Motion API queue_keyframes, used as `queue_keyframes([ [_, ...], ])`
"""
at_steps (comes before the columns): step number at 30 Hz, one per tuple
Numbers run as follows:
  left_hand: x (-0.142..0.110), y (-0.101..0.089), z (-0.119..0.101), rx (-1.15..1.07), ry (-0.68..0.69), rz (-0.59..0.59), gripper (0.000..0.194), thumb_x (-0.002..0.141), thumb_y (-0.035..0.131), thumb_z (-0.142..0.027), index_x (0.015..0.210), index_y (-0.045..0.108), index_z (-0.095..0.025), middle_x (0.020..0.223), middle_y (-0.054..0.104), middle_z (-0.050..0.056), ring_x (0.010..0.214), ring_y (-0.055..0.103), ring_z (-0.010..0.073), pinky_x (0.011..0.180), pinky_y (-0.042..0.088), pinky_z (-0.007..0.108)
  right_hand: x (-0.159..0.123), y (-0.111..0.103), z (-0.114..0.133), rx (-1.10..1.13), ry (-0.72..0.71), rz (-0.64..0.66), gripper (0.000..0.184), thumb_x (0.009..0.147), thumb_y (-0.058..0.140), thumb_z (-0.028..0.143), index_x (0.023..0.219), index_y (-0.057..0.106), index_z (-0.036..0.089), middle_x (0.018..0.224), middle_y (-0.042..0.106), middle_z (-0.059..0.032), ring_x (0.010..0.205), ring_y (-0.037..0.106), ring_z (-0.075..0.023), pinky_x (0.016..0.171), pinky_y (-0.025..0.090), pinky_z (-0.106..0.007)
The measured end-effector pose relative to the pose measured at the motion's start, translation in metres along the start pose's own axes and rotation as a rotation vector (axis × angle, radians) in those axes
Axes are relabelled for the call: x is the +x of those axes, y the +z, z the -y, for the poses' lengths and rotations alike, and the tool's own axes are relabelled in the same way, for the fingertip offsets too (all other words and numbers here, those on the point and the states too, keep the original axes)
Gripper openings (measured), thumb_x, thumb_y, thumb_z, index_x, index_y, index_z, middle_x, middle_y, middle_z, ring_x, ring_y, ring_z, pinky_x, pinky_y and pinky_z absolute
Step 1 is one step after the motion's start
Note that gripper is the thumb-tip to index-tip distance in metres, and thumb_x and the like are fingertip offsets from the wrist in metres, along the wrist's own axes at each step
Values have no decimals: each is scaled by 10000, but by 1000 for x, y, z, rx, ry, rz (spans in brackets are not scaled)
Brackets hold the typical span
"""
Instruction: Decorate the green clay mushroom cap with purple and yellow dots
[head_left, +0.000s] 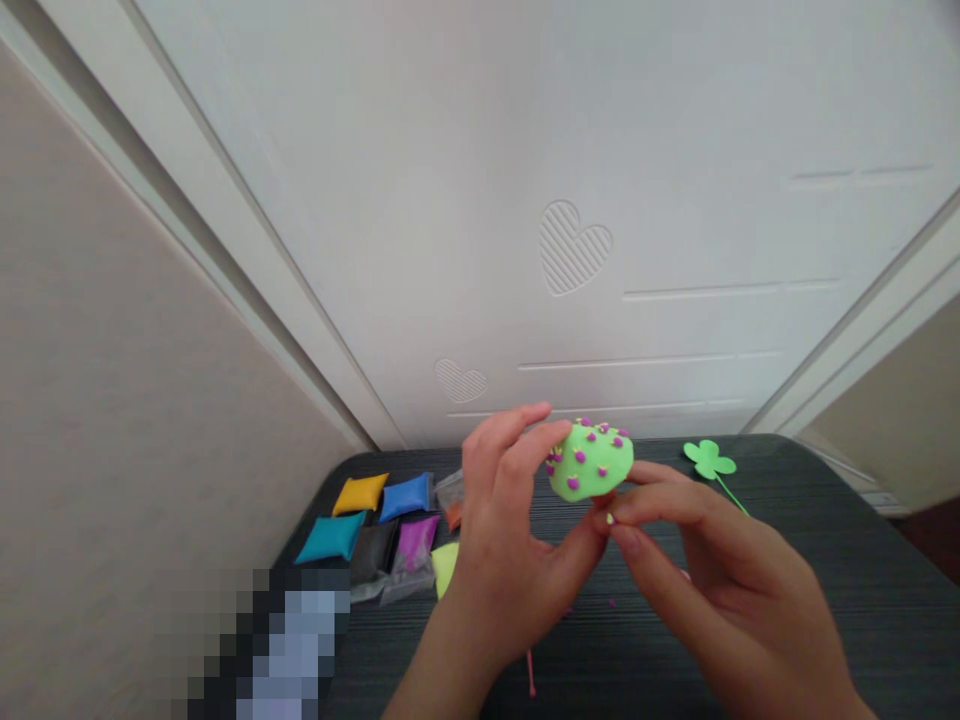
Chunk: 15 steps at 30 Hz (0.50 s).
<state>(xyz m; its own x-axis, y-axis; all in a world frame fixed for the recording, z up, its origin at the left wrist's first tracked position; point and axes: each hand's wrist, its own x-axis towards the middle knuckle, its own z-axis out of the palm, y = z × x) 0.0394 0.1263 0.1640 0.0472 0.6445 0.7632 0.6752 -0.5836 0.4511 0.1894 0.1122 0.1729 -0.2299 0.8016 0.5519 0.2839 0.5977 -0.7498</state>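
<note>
My left hand is closed on a light green, dome-shaped clay piece. Small purple dots with tiny yellow bits cover its top, and a little of an orange-brown part shows beneath the dome, mostly behind my fingers. Just below it, the thumb and forefinger of my right hand pinch a tiny pale yellow clay bit. A thin pink stick with a rounded end lies on the table, partly hidden by my left hand.
Clay packets lie at the left: yellow, blue, teal, black, purple, pale yellow. A green four-petal flower lies at the right of the dark table. Behind stands a white panel. Something pixelated fills the lower left.
</note>
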Motion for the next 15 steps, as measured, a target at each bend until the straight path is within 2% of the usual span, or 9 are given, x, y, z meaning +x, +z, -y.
queue_keyframes([
  [8,-1,3,4,-42,-2,17,529,667,657,-182,1142,427,-211,1202,437,74,1118,422,198,938,404,386,-1,1,-6,-8,26,-1,220,769,563,133,919,549,294,1066,590,66,1022,553,-76,892,414,-148],
  [12,0,3,7,-79,10,13,522,673,649,-199,1146,430,-197,1204,440,78,1136,406,203,966,358,397,-2,1,-7,-4,33,-16,191,778,564,169,917,557,299,1081,602,56,1018,569,-94,876,444,-159],
  [15,1,2,4,-120,-10,39,543,667,651,-216,1160,423,-191,1215,430,79,1149,392,198,986,337,387,-6,2,-12,-5,39,-28,188,749,598,208,919,587,289,1051,630,24,945,611,-128,845,485,-190],
])
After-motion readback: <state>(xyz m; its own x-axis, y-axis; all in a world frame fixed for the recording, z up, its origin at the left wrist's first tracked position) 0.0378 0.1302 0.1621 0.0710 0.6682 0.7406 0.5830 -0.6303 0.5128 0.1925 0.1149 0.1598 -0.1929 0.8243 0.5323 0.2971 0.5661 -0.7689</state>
